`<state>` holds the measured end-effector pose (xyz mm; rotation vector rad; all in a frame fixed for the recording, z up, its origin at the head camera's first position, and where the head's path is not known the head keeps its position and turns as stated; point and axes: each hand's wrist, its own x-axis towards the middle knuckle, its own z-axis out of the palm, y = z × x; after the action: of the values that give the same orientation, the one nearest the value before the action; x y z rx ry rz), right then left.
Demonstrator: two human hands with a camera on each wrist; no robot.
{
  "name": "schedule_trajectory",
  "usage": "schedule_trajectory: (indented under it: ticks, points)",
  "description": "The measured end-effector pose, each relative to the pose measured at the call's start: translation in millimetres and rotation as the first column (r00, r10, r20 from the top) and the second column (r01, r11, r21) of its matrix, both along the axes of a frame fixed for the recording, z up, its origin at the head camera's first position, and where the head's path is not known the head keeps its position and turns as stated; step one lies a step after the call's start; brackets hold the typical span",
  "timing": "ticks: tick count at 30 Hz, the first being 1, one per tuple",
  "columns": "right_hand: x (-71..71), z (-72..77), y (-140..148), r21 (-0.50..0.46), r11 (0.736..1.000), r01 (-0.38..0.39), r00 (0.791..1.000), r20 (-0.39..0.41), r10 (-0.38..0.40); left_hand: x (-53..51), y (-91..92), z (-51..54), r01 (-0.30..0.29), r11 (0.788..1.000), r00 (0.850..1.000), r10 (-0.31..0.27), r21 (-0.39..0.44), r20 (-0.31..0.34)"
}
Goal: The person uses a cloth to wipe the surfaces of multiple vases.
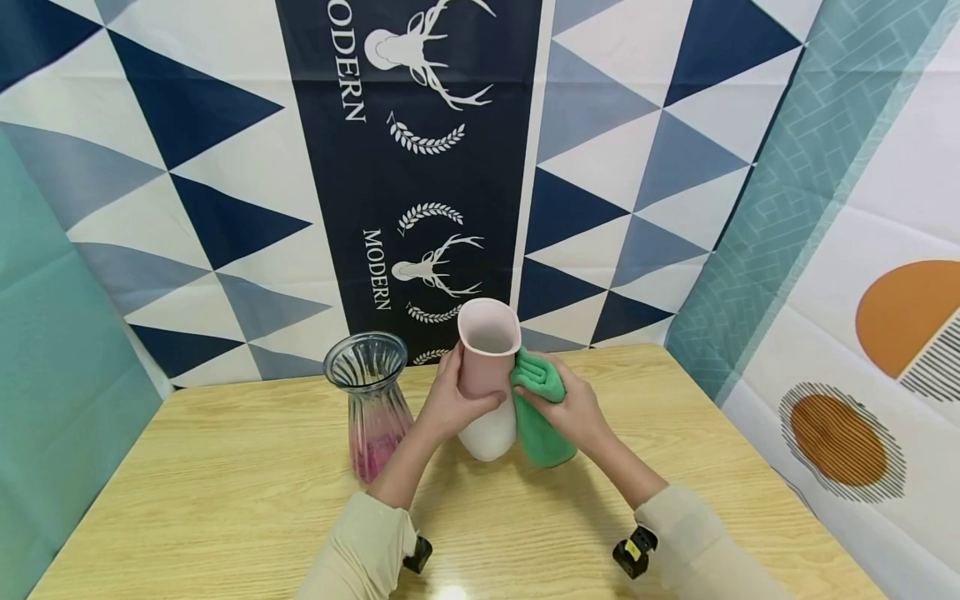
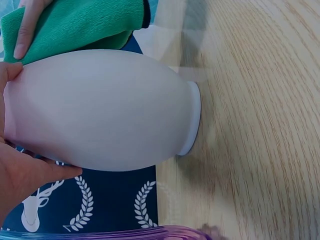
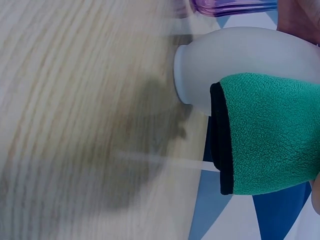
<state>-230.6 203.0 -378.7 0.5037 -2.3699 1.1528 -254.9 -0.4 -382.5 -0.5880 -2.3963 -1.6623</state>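
A vase, pink at the neck and white below, stands on the wooden table in the head view. My left hand grips its neck from the left, the thumb across the front. In my right hand is a folded green cloth with a dark edge. The cloth lies against the vase's right side near the rim. From the left wrist, the vase's rounded body and its foot on the table show. The right wrist view has the cloth in front of the vase.
A ribbed glass vase, clear grey above and pink below, stands left of my left forearm. Behind the wooden table hangs a patterned cloth with triangles and deer heads. Covered walls rise at both sides.
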Motion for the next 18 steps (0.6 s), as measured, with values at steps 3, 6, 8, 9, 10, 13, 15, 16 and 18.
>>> schedule_trajectory:
  ticks: [3, 6, 8, 9, 10, 13, 15, 16, 18]
  points:
    - [1.8, -3.5, 1.5, -0.003, 1.0, -0.002, 1.0, 0.014, 0.002, 0.0, 0.6, -0.3, -0.006, 1.0, 1.0, 0.006, -0.002, 0.007]
    - [3.6, -6.1, 2.9, -0.011, 1.0, -0.007, 1.0, 0.023, 0.008, 0.4, 1.4, -0.3, -0.006, 1.0, 1.0, 0.006, 0.0, 0.012]
    - [4.6, -7.7, 3.5, -0.014, 1.0, -0.009, 1.0, 0.027, 0.01, 0.9, 1.7, -0.2, -0.008, 1.0, 1.0, 0.008, -0.003, 0.015]
    - [5.3, -8.4, 3.7, -0.013, 1.0, -0.005, 1.0, 0.029, 0.006, 1.2, 1.8, 0.0, -0.007, 1.0, 1.0, 0.007, -0.002, 0.015]
    - [5.9, -9.5, 4.0, -0.01, 1.0, -0.001, 1.0, 0.032, 0.001, 1.4, 1.9, 0.1, -0.008, 1.0, 1.0, 0.008, -0.003, 0.016]
    - [7.2, -13.1, 4.8, 0.002, 1.0, 0.009, 0.999, 0.042, -0.009, 2.3, 1.9, 0.4, -0.01, 1.0, 1.0, 0.01, -0.006, 0.014]
    - [8.3, -15.9, 5.6, 0.01, 1.0, 0.013, 0.998, 0.053, -0.014, 3.4, 1.8, 1.0, -0.009, 1.0, 1.0, 0.009, -0.002, 0.014]
    - [8.7, -17.5, 6.1, 0.012, 1.0, 0.013, 0.998, 0.057, -0.014, 3.9, 1.7, 1.2, -0.008, 1.0, 1.0, 0.008, -0.001, 0.015]
    - [9.6, -20.9, 7.2, 0.014, 1.0, 0.016, 0.998, 0.062, -0.017, 4.8, 1.8, 1.5, -0.007, 1.0, 1.0, 0.007, 0.002, 0.021]
